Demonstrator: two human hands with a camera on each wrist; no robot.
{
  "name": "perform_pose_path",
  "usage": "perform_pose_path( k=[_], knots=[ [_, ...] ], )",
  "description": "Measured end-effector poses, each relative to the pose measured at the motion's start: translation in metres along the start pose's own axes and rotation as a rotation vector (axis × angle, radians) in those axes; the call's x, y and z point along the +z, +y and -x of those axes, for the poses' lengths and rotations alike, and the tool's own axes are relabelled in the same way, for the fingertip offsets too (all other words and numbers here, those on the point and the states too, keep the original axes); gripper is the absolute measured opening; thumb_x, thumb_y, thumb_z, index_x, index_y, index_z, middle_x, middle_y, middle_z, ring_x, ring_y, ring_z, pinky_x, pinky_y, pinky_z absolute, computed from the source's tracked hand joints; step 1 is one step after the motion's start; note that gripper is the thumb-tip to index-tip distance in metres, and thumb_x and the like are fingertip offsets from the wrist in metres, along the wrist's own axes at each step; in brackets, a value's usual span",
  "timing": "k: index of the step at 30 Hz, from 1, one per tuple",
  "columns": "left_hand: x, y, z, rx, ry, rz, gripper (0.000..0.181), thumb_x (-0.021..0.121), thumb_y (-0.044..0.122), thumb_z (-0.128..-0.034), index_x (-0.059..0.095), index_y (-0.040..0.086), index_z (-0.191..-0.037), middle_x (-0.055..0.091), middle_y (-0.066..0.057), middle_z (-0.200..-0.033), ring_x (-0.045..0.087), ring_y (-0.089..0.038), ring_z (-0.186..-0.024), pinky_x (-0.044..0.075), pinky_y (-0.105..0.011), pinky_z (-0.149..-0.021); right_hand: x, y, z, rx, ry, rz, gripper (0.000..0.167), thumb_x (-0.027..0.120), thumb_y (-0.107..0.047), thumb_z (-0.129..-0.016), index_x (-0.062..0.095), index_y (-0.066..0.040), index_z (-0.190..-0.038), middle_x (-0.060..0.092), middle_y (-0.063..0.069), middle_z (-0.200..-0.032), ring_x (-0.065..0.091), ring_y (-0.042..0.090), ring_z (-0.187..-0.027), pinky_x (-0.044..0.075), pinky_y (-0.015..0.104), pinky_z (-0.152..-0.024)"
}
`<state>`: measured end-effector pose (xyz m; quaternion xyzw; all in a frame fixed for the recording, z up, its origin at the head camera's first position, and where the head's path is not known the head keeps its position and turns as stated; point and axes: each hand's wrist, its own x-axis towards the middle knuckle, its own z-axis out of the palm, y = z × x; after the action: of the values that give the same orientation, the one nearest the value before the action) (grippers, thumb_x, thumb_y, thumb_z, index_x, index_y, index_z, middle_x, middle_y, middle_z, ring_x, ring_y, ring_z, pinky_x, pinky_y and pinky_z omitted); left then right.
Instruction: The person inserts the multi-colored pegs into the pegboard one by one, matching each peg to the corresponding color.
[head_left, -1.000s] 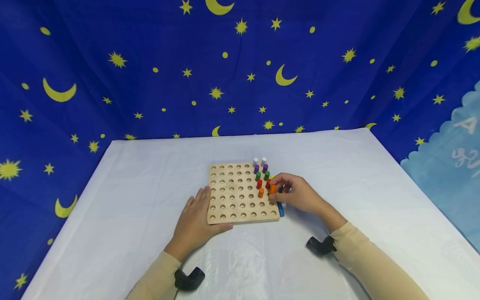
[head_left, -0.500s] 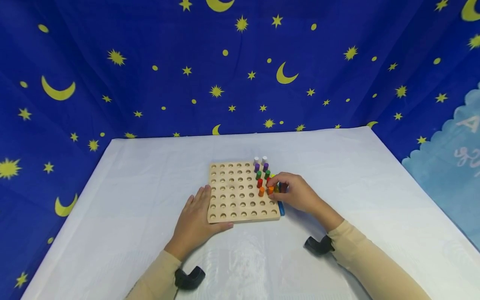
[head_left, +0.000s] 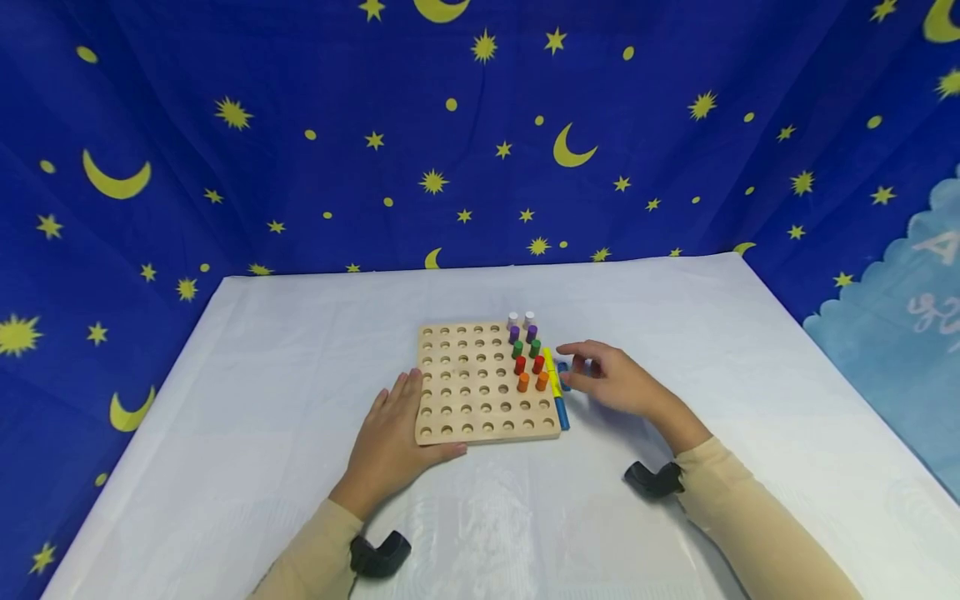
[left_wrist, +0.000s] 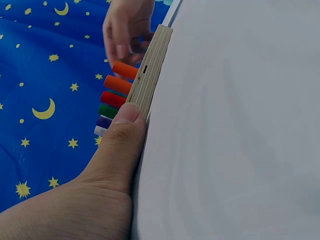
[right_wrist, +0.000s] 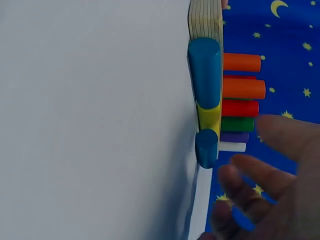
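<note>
A left hand (head_left: 392, 437), thumb spread wide, rests against a pegboard (head_left: 454, 400) on a desk (head_left: 315, 350) as the right hand (head_left: 618, 379), fingers parted, hangs beside a blue peg (right_wrist: 206, 150), contact hard to judge; two orange pegs (head_left: 523, 383) stand in the pegboard.

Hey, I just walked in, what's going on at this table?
A person's left hand rests against the left side of a wooden board, thumb along its near edge. Ten colored pegs stand in the board in two columns. The right hand, no peg visible in its fingers, hovers near loose yellow pegs and blue pegs by the board's right edge.
</note>
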<state>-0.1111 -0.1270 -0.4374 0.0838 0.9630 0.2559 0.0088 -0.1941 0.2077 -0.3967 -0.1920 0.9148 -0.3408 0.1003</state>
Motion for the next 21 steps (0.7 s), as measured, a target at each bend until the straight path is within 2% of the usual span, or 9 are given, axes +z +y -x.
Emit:
perform_pose_path(
  k=[4,8,16,21],
  knots=[
    [0.0000,0.0000,-0.0006,0.001,-0.003,-0.007,0.133,0.070,0.080,-0.0664,0.013,0.003,-0.159,0.016,-0.013,-0.166,0.015,-0.030,-0.155,0.011,-0.051,-0.127,-0.0003,0.0052,-0.0001,-0.003,-0.063,0.088,0.049,0.070,-0.025,-0.092,0.058,-0.006,-0.137,0.059,0.003,-0.096,0.050,0.017,-0.083,0.043,0.028,-0.069],
    [-0.0002,0.0000,-0.0006,0.004,-0.002,-0.012,0.133,0.070,0.081,-0.0665,0.013,0.003,-0.159,0.016,-0.013,-0.166,0.015,-0.031,-0.155,0.011,-0.052,-0.127,0.0001,0.0064,0.0002,-0.008,-0.065,0.110,0.048,0.071,-0.025,-0.092,0.061,-0.006,-0.134,0.058,0.002,-0.094,0.050,0.017,-0.084,0.042,0.030,-0.071],
    [0.0011,-0.0004,-0.0001,0.005,0.002,-0.008,0.133,0.070,0.081,-0.0662,0.014,0.003,-0.159,0.016,-0.013,-0.166,0.015,-0.031,-0.155,0.011,-0.051,-0.127,0.0027,0.0048,0.0033,0.035,-0.023,0.053,0.044,0.077,-0.021,-0.086,0.063,-0.011,-0.126,0.062,0.003,-0.101,0.052,0.018,-0.088,0.047,0.030,-0.075],
    [0.0016,-0.0006,0.0000,-0.002,-0.001,0.001,0.133,0.070,0.081,-0.0664,0.013,0.003,-0.159,0.016,-0.014,-0.166,0.016,-0.031,-0.155,0.011,-0.051,-0.127,0.0049,0.0043,0.0065,0.061,0.038,-0.013,0.044,0.079,-0.020,-0.083,0.063,-0.014,-0.124,0.065,0.001,-0.100,0.054,0.018,-0.085,0.049,0.025,-0.071]
  ],
)
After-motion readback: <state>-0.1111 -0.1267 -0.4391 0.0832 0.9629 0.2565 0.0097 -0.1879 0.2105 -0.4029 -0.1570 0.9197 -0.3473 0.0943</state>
